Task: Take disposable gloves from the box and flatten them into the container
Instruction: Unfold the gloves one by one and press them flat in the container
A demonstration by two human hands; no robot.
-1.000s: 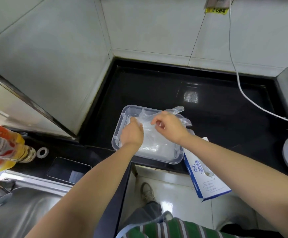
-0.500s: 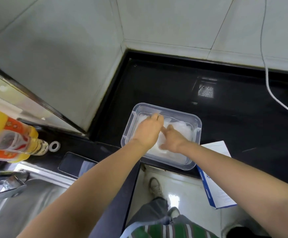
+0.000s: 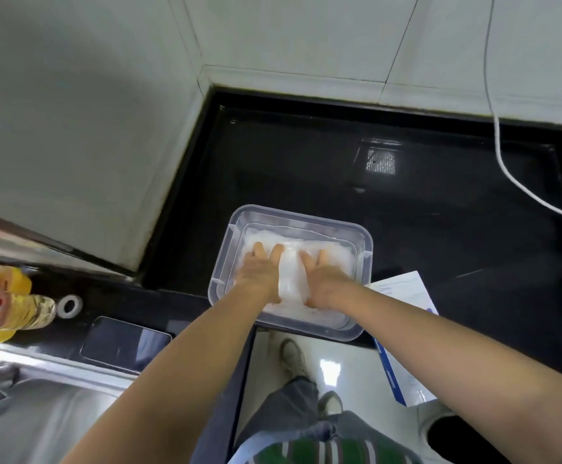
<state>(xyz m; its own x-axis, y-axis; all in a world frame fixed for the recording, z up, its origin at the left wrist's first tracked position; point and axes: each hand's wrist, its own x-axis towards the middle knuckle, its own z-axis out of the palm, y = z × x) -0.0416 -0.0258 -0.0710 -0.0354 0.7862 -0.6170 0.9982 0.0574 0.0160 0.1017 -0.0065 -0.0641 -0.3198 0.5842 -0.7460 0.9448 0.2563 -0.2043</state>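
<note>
A clear plastic container [image 3: 365,239] sits at the front edge of the black counter, filled with a flat pile of translucent disposable gloves [image 3: 291,274]. My left hand [image 3: 259,274] and my right hand [image 3: 323,279] lie palm down on the pile, side by side, fingers spread and pointing away from me, holding nothing. A strip of glove shows between the two hands. The white and blue glove box [image 3: 403,296] lies just right of the container, hanging over the counter edge, partly hidden by my right forearm.
A phone [image 3: 124,339] lies on the counter at the left, by a small white ring [image 3: 69,305] and yellow bottles [image 3: 1,306]. A steel sink [image 3: 38,420] is at lower left. A white cable [image 3: 507,162] runs down the tiled wall at right.
A second ago both hands held a glove above the container. They lowered it in, then spread apart flat on the pile. The view has shifted closer over the container.
</note>
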